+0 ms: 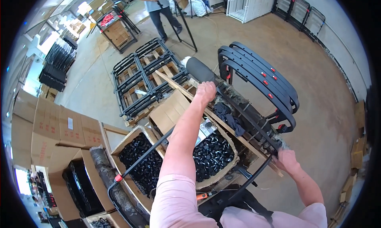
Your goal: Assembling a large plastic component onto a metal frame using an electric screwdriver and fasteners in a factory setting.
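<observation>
A black tubular metal frame [151, 153] lies across the workbench in front of me, with a red fitting [118, 178] on its left tube. My left hand [206, 92], arm stretched forward, is closed round the frame near its far corner. At the right corner my right hand [286, 161] grips the same frame; motion blurs it a little. Beneath the frame are two open cardboard boxes of small black plastic parts [213, 153]. A worn padded roll [200, 70] lies along the bench's far side, under the frame's bar.
Several bent black frames [260, 75] with red fittings stand beyond the bench at right. More black frames lie on a wooden pallet [131, 119]. A person [156, 9] at the back handles another frame. Cardboard boxes [65, 126] stand at left; an orange-handled tool [202, 196] lies near me.
</observation>
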Action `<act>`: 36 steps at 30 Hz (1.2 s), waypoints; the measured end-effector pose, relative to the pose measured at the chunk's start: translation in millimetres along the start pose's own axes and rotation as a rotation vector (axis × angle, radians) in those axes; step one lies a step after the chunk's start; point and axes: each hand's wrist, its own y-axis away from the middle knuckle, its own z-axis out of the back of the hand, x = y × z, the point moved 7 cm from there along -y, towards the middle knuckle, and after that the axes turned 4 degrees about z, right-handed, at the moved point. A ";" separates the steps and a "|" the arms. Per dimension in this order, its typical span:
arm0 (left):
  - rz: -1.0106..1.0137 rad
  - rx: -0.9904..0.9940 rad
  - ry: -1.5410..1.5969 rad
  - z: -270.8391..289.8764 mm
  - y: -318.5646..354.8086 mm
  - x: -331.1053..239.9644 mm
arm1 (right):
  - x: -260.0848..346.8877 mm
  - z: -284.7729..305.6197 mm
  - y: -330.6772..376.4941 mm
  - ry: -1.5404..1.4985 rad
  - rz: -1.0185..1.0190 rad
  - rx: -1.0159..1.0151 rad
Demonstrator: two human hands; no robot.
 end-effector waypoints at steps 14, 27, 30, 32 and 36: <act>0.597 -0.290 0.438 36.6 346.7 107.1 | -15.3 -16.8 -6.5 0.102 0.243 0.072; 1.547 -0.653 0.128 89.9 867.2 147.8 | 6.8 -24.9 -7.8 0.217 0.148 0.576; 1.793 -0.767 -0.011 104.9 979.7 177.2 | 7.9 -43.6 -16.8 0.410 0.287 0.554; 1.903 -0.914 -0.059 120.3 1035.5 192.9 | -4.3 -61.3 -23.8 0.541 0.364 0.542; 2.181 -0.914 0.001 148.0 1125.4 235.4 | -44.7 -100.0 -32.8 0.800 0.508 0.517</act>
